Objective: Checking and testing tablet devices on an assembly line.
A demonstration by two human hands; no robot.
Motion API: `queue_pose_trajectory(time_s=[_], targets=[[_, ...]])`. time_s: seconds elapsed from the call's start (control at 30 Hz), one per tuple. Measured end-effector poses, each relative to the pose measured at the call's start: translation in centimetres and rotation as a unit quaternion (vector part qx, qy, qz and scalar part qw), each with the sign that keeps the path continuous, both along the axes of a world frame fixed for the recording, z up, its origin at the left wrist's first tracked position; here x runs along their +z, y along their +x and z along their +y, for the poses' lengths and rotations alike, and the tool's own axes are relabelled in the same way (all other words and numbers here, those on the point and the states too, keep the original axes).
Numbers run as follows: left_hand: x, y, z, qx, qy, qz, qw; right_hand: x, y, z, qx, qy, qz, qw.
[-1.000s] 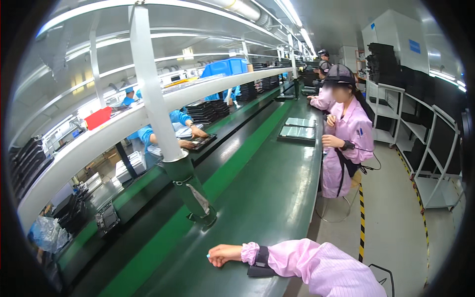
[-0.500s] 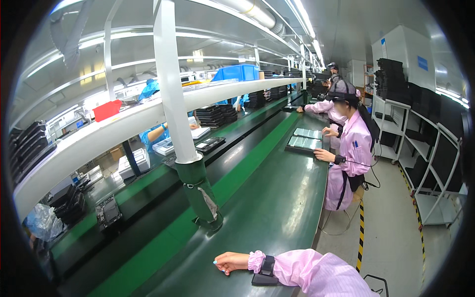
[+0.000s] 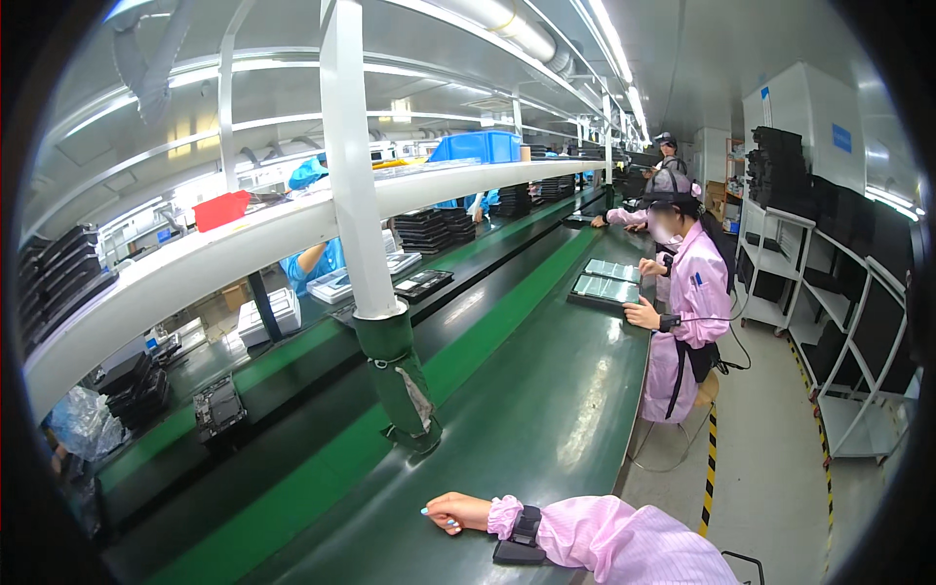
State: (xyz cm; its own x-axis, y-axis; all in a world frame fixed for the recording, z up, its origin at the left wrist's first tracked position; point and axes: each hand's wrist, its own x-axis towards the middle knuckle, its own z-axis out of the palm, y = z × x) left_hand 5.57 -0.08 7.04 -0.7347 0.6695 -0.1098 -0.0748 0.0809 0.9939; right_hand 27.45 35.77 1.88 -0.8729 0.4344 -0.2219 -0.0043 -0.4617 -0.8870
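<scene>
My right hand (image 3: 458,512) rests at the near edge of the picture on the dark green bench (image 3: 531,419). Its fingers are curled in loosely, nails pale blue, and no object shows in them. A pink sleeve (image 3: 595,531) covers that arm, and a black strap (image 3: 526,525) goes round the wrist. Below the wrist a flat black device (image 3: 519,553) lies against the arm. My left hand is out of the picture. Nearest beyond my right hand stands a white post (image 3: 353,175) with a green wrapped foot (image 3: 398,380).
A co-worker in pink (image 3: 697,263) handles an opened flat device (image 3: 606,285) farther up the bench. Across the line lie a dark device chassis (image 3: 220,408) and stacked black trays (image 3: 434,232). A white shelf (image 3: 273,222) crosses at left; wheeled racks (image 3: 775,258) stand at right.
The whole view has shifted slightly, so the post and shelf appear a little farther right. My right hand stays on the bench, its fingers curled slightly more. The co-worker leans a bit differently over the device.
</scene>
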Motion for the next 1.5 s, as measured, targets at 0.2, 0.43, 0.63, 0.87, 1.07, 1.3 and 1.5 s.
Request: queue_pose_trajectory(time_s=[0.2, 0.43, 0.63, 0.87, 1.07, 1.3, 1.5], targets=[[-0.3, -0.8, -0.6, 0.036, -0.033, 0.038, 0.998, 0.7, 0.6, -0.1, -0.005, -0.005, -0.027, 1.0], [-0.5, -1.1, -0.4, -0.042, -0.096, 0.022, 0.994, 1.6, 1.6, 0.5, -0.008, -0.063, 0.129, 0.99], [-1.6, -1.3, -0.2, -0.064, -0.091, -0.004, 0.994, 1.4, 1.6, 0.7, -0.096, -0.028, 0.011, 0.995], [-1.8, -1.2, -0.3, -0.025, -0.079, -0.043, 0.996, 0.7, 1.4, 0.7, -0.005, -0.048, 0.089, 0.995], [-2.0, -1.6, -0.4, -0.091, 0.037, -0.154, 0.983, 0.6, 1.4, 0.7, -0.013, -0.061, 0.039, 0.997], [-2.3, -1.7, -0.1, -0.071, 0.009, -0.167, 0.983, 0.5, 1.2, 0.9, -0.046, -0.032, -0.007, 0.998], [-2.3, -1.6, 0.0, -0.06, 0.006, -0.178, 0.982, 0.6, 1.5, 0.9, -0.04, -0.047, 0.061, 0.996]])
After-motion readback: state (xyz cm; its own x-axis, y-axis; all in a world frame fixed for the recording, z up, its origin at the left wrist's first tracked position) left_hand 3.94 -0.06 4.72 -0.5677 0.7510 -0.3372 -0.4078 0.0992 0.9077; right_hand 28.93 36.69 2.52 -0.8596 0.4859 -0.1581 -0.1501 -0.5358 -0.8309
